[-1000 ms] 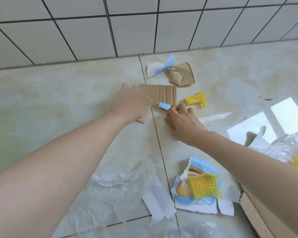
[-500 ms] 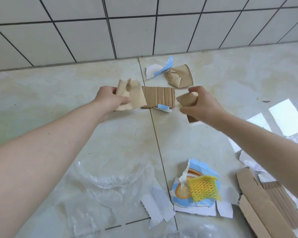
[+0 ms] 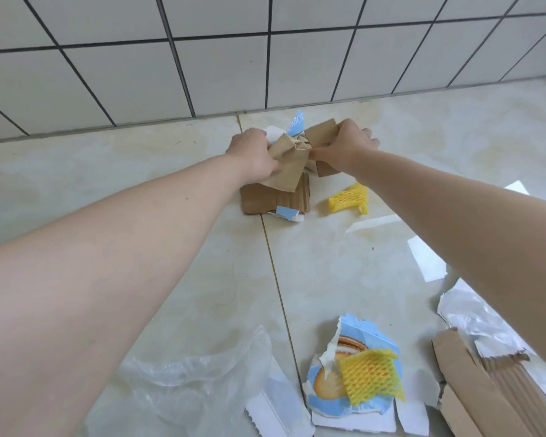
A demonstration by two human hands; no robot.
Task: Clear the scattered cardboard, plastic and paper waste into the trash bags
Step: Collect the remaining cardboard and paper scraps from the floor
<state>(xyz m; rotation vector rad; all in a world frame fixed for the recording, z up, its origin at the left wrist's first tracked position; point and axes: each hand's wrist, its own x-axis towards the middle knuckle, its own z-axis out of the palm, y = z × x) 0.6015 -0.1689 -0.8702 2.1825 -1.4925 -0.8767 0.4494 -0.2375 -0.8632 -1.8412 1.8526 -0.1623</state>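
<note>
Near the viewer lie a clear plastic bag point(image 3: 186, 383) and a torn biscuit box point(image 3: 353, 373) on the floor point(image 3: 344, 263). Farther off, the left hand point(image 3: 252, 152) grips brown cardboard scraps point(image 3: 289, 164); the right hand point(image 3: 349, 145) grips a folded piece point(image 3: 322, 130). Best bunch both tightly before lifting. The corrugated sheet point(image 3: 265, 200) below lies flat, its long axis left-right.

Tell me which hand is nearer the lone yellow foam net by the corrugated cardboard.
Right. The right hand, gripping brown scraps, is just above and behind the net. The left hand, also gripping a brown scrap, is farther off, beyond the corrugated cardboard.
</note>
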